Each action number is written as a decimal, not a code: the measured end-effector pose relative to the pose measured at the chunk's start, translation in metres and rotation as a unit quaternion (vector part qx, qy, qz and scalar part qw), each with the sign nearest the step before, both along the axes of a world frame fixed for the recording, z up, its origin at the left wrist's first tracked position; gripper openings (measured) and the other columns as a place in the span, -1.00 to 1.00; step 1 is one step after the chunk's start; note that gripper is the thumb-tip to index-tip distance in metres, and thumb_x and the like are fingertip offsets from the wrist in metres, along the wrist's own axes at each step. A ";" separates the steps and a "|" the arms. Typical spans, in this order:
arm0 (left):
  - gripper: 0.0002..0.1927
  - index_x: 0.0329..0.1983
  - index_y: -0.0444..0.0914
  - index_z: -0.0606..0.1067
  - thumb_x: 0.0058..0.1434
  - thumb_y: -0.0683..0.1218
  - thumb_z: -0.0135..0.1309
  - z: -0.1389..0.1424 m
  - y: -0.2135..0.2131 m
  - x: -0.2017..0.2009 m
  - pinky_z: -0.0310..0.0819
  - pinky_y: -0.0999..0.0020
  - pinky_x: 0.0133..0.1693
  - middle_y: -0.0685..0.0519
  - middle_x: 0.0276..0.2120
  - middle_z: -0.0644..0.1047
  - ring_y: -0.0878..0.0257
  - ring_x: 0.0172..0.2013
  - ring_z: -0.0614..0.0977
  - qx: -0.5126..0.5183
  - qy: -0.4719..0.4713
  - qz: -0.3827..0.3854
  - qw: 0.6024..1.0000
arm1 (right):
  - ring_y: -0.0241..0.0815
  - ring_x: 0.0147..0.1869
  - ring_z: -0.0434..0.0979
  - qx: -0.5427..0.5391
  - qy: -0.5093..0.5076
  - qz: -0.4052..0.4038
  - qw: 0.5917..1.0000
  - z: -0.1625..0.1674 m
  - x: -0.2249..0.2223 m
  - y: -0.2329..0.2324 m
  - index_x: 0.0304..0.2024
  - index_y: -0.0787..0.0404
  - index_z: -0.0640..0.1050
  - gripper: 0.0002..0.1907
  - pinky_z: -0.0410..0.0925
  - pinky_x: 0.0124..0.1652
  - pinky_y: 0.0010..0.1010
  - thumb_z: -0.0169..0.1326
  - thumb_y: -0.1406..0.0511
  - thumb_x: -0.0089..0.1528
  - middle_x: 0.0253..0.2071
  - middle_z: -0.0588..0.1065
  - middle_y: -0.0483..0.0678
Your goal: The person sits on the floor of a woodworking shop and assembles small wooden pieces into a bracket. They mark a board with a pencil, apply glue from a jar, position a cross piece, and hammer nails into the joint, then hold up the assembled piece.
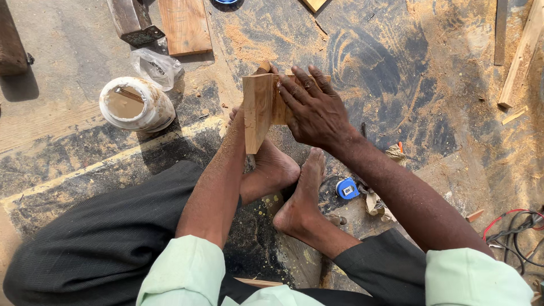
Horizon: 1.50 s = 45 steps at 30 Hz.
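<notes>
A joined wooden piece (pixel 266 107) is held upright on the sawdust-covered floor (pixel 368 51), just above the bare feet (pixel 289 181). The right hand (pixel 314 107) is pressed flat and open against its face, fingers spread toward ten o'clock. The left hand (pixel 249 105) is hidden behind the wood; whether it grips cannot be told. A white tub (pixel 136 105) sits at nine o'clock, a blue tape measure (pixel 347 188) at five o'clock. A slip is judged possible: loose sawdust underfoot could let the piece skid, and an uneven push could tip it onto the toes.
</notes>
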<state>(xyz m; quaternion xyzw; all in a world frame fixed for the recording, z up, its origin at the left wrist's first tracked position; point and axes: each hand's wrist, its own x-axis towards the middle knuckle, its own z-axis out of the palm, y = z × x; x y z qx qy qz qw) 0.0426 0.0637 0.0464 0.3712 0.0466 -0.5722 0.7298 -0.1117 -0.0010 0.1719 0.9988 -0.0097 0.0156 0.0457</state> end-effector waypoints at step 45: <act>-0.20 0.23 -0.31 0.51 0.43 0.43 -0.30 0.111 0.056 0.030 0.49 0.16 0.08 -0.16 0.03 0.62 0.08 0.10 0.62 -0.046 -0.531 -0.116 0.838 | -0.15 -0.23 0.61 0.816 -0.262 -0.424 0.294 -0.077 -0.083 0.035 0.04 0.32 0.47 -0.61 0.51 -0.32 -0.28 0.25 0.19 0.32 -0.21 0.57 0.03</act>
